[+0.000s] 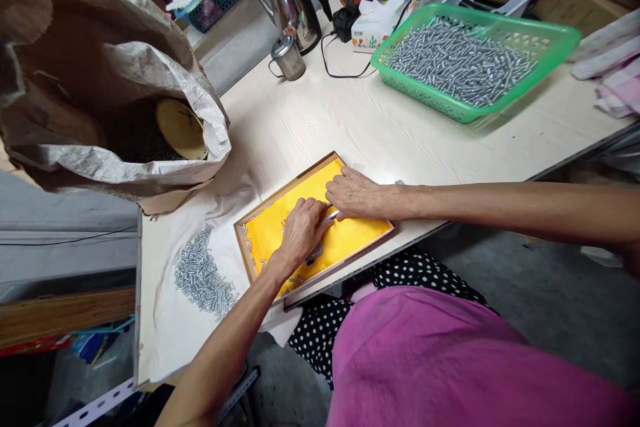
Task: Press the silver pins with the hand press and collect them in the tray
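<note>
In the middle of the table lies a shallow brown-rimmed tray (241, 250) with a bright yellow bottom (270, 233). My left hand (303, 230) is over the tray, fingers closed on a small silvery metal piece (331, 214). From the right, my right hand (353, 193) meets it with bent fingers pinching at the same piece. Its exact kind is hard to make out, as the fingers cover much of it. A small grey object (315, 253) shows below my left hand, partly hidden. Several small metal pins (246, 233) lie along the tray's left side.
Left of the tray, a pile of metal pins (203, 273) rests on white cloth. A large paper sack (170, 180) with a yellow bowl (180, 127) inside stands behind. Farther back are a kettle (295, 3), a metal cup (289, 59) and a green basket (465, 112) of pins.
</note>
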### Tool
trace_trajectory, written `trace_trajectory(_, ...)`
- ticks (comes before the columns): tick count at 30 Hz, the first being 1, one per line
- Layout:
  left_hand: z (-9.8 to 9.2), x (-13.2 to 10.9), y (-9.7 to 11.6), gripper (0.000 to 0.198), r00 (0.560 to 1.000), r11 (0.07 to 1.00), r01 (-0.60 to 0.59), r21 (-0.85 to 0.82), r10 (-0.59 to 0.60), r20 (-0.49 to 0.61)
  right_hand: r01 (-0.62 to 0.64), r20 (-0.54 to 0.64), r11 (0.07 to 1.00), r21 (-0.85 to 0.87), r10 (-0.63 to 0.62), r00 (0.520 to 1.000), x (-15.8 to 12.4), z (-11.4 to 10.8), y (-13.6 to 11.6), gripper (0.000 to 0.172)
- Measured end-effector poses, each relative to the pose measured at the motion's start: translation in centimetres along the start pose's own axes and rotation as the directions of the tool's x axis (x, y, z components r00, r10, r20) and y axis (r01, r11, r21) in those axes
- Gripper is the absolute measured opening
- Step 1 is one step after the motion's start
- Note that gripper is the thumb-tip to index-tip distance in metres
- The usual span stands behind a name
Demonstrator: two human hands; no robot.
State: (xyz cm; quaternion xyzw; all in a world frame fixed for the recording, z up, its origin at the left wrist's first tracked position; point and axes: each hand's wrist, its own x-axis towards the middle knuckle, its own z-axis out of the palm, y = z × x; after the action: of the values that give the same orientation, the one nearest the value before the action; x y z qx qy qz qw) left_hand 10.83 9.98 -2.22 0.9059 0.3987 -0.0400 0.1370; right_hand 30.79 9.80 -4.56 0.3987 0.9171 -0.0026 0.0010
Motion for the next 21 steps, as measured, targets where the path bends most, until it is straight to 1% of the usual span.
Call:
trace_trajectory(2, 0.1, -0.1, -0.1, 0.014, 1.000, 1.000, 0.002, -0.017, -0.002, 0.003, 0.040, -0.048, 0.999, 0.019, -0.039, 0.998, 0.0, 0.9, -0.1, 0.029)
trace_trajectory(4, 0.1, -0.1, -0.1, 0.010, 1.000, 1.000, 0.010, -0.027, -0.010, 0.010, 0.075, -0.059, 0.995, 0.060, -0.072, 0.996, 0.1, 1.7, -0.1, 0.020)
trace_trajectory(6, 0.1, -0.2, 0.0, 0.009, 1.000, 0.999, 0.017, -0.030, -0.017, 0.019, 0.092, -0.038, 0.991, 0.096, -0.089, 0.995, 0.3, 2.1, -0.2, 0.023)
trace_trajectory(8, 0.1, -0.3, 0.0, 0.010, 0.999, 0.999, 0.028, -0.021, -0.027, 0.021, 0.082, -0.005, 0.990, 0.118, -0.082, 0.997, 0.5, 2.0, -0.3, 0.027)
trace_trajectory(10, 0.1, -0.6, -0.4, 0.019, 0.998, 0.998, 0.064, -0.003, -0.064, -0.004, 0.030, -0.003, 0.991, 0.134, -0.030, 1.000, 0.4, 1.7, -0.4, 0.025)
trace_trajectory(11, 0.1, -0.7, -0.8, 0.028, 0.996, 0.996, 0.089, 0.002, -0.089, -0.023, 0.001, -0.013, 0.990, 0.144, 0.000, 1.000, 0.2, 1.5, -0.5, 0.028)
trace_trajectory(13, 0.2, -1.1, -1.6, 0.048, 0.990, 0.992, 0.129, -0.010, -0.129, -0.059, -0.033, -0.039, 0.986, 0.162, 0.040, 0.998, -0.2, 1.2, -0.6, 0.039)
trace_trajectory(14, 0.3, -1.3, -2.1, 0.052, 0.987, 0.990, 0.138, -0.026, -0.140, -0.074, -0.031, -0.048, 0.986, 0.166, 0.039, 0.998, -0.4, 1.0, -0.7, 0.041)
trace_trajectory(15, 0.4, -1.5, -2.6, 0.051, 0.986, 0.989, 0.140, -0.043, -0.143, -0.086, -0.017, -0.051, 0.986, 0.166, 0.026, 0.998, -0.5, 0.9, -0.8, 0.038)
trace_trajectory(18, 0.5, -1.7, -3.8, 0.038, 0.977, 0.983, 0.167, -0.078, -0.175, -0.119, 0.048, -0.029, 0.988, 0.146, -0.044, 0.999, -0.6, 0.7, -1.4, 0.021)
trace_trajectory(19, 0.5, -1.6, -4.0, 0.035, 0.972, 0.978, 0.187, -0.092, -0.198, -0.129, 0.078, -0.021, 0.987, 0.140, -0.076, 0.997, -0.6, 0.8, -1.7, 0.018)
trace_trajectory(21, 0.3, -1.6, -4.3, 0.033, 0.958, 0.963, 0.227, -0.146, -0.248, -0.145, 0.148, -0.041, 0.980, 0.136, -0.144, 0.989, -0.5, 0.9, -2.7, 0.020)
